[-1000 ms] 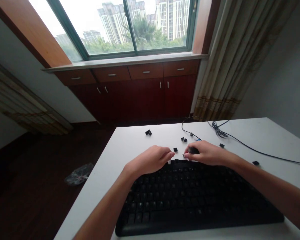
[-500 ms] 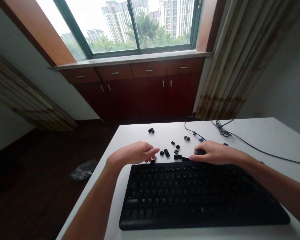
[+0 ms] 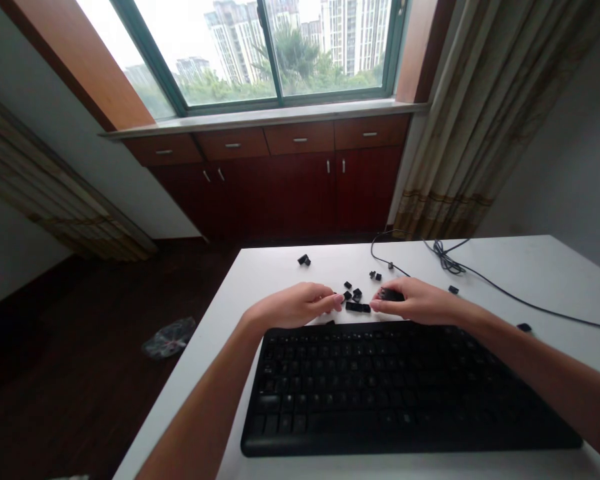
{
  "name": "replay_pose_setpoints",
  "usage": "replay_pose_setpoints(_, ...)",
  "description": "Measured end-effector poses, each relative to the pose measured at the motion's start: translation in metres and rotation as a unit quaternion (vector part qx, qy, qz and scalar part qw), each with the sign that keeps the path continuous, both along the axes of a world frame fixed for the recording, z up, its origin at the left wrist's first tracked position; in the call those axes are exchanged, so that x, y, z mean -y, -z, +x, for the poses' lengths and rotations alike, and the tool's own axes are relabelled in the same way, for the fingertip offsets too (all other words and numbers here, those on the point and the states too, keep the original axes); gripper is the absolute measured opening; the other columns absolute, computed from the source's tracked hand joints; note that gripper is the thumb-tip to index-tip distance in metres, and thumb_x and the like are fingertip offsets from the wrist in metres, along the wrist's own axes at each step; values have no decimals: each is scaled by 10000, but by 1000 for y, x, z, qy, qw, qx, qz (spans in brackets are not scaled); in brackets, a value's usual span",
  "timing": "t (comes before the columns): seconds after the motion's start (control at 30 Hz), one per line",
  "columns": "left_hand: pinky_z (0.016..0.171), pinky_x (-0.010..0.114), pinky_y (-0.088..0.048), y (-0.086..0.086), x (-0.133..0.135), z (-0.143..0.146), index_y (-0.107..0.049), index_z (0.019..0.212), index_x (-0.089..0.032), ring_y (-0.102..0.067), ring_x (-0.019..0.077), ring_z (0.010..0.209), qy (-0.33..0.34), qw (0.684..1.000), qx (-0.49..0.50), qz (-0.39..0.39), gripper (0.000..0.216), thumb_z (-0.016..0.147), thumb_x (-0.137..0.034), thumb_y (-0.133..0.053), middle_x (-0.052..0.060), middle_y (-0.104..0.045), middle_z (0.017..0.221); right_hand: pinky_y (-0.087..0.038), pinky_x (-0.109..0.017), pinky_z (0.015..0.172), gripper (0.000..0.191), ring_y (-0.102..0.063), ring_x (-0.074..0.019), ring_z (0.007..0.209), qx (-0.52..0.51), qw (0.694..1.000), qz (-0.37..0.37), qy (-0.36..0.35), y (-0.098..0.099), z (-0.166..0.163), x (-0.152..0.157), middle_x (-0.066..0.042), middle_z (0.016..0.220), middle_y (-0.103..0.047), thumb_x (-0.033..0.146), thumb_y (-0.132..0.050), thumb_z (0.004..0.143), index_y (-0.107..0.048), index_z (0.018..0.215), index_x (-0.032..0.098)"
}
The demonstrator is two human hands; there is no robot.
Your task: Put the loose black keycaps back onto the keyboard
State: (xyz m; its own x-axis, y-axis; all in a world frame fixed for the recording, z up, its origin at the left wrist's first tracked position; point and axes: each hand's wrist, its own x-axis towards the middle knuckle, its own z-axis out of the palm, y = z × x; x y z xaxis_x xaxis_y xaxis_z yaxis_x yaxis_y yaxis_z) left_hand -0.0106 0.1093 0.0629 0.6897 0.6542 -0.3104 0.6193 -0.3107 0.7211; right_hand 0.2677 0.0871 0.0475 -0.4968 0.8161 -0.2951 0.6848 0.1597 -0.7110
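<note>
Left hand (image 3: 293, 307) is palm-down, fingers curled in, tips pointing right just above the top edge of the black kbd (image 3: 410, 393). Can't tell if it's pinching anything. Right hand (image 3: 415, 301) is closed narrow over a dark bit (image 3: 391, 294), looks like a keycap, fingers wrapped on top of it, tips right by a short row of loose caps (image 3: 357, 307). vs 0.5 s back, left hand slid right, so the hands are much closer now, w/ basically just that row between them. Kbd sits on the white table (image 3: 555, 267), more caps (image 3: 304, 260) scattered behind it, black cable (image 3: 485, 285) off to the right.
</note>
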Motion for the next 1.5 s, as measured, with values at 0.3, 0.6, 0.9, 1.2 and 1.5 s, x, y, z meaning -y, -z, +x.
replay_pose_setpoints(0.3, 726, 275, -465, -2, 4, -1, -753, 904, -200, -665, 211, 813, 3, 998, -56, -19, 657, 964, -665, -294, 55, -745, 890, -358, -282, 557, 619, -538, -171, 652, 57, 997, -50, -16, -5, 16, 0, -31, 742, -639, 742, -503, 838, -735, 869, 170)
replay_pose_setpoints(0.6, 826, 309, -503, 9, 5, 12, -739, 999, -190, -677, 222, 950, -1, 991, 84, -107, 646, 968, -661, -297, 87, -741, 1032, -362, -273, 560, 537, -530, -154, 633, 10, 999, 5, -37, 5, -10, 7, -20, 711, -633, 647, -511, 890, -719, 860, 153)
replay_pose_setpoints(0.9, 775, 293, -489, -6, 4, 4, -715, 1007, -218, -674, 213, 893, -11, 1000, 14, 0, 550, 967, -634, -357, 49, -734, 978, -426, -286, 630, 392, -625, -188, 729, 40, 995, 82, 27, -25, 16, 10, -40, 856, -733, 550, -572, 882, -732, 962, 201)
replay_pose_setpoints(1.2, 745, 337, -508, 1, -19, -55, -623, 1143, -207, -670, 284, 895, -141, 968, -177, 111, 634, 738, -695, -632, 129, -666, 1065, -477, -362, 710, 557, -674, -305, 848, 233, 950, 125, 168, -3, 145, -5, -111, 947, -746, 652, -658, 729, -720, 1035, 190)
replay_pose_setpoints(1.5, 568, 271, -480, 21, -22, -45, -672, 1048, -233, -679, 232, 690, -130, 982, -109, 79, 445, 645, -414, -725, 61, -718, 888, -496, -346, 755, 404, -693, -277, 857, 183, 963, 125, 154, 12, 134, -1, -100, 929, -770, 532, -662, 772, -758, 942, 179)
